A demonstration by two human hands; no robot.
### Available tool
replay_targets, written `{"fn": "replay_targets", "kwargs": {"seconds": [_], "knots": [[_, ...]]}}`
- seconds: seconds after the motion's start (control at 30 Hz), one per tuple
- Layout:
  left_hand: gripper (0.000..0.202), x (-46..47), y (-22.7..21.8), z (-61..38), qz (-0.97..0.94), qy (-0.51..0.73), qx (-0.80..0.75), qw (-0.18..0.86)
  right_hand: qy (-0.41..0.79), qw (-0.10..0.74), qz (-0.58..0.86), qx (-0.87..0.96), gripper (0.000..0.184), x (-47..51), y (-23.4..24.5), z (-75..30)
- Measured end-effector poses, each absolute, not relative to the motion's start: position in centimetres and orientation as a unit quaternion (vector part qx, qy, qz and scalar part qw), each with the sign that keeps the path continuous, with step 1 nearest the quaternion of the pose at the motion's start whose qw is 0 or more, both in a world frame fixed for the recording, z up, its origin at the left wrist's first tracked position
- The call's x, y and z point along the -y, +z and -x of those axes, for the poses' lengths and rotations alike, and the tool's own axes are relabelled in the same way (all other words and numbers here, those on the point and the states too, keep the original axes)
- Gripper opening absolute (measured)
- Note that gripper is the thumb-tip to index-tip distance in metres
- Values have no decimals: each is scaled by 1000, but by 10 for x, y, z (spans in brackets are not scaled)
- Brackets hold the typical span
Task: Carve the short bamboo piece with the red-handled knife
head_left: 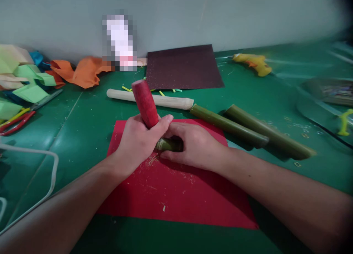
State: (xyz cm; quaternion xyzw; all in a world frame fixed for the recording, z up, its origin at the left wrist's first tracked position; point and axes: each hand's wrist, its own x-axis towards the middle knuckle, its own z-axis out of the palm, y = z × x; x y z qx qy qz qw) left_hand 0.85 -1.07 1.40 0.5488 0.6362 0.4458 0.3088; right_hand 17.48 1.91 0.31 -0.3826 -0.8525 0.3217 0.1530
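My left hand [138,140] is closed around a tool with a thick red handle [145,103]. The handle leans up and away to the left, and the tool's lower end is hidden by my fingers. My right hand [193,145] grips a short green bamboo piece [169,145] from the right, thumb on the near side. Both hands meet at this piece, over a red sheet [176,195]. Fine shavings [154,160] and small chips are scattered on the sheet just below the bamboo.
Beyond lie a pale stick [165,101], green bamboo lengths [231,125] [270,132] and a dark brown sheet [184,68]. A yellow glue gun [253,64] rests at the back right. Red-handled scissors [19,122], orange paper [86,72] and a white wire frame [53,173] are leftward.
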Motion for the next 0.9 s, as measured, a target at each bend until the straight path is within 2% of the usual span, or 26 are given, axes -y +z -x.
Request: {"fn": "replay_targets", "kwargs": {"seconds": [0.33,0.57,0.9], "knots": [[36,7,16,6,-553,415,-684,233,302,128,405,853,27,-16,7,-173],[35,5,16,9,-541,403,-703,226,296,116,407,856,26,-17,9,-173],[34,15,11,10,-562,465,-648,219,285,129,394,864,25,-15,5,-173]]}}
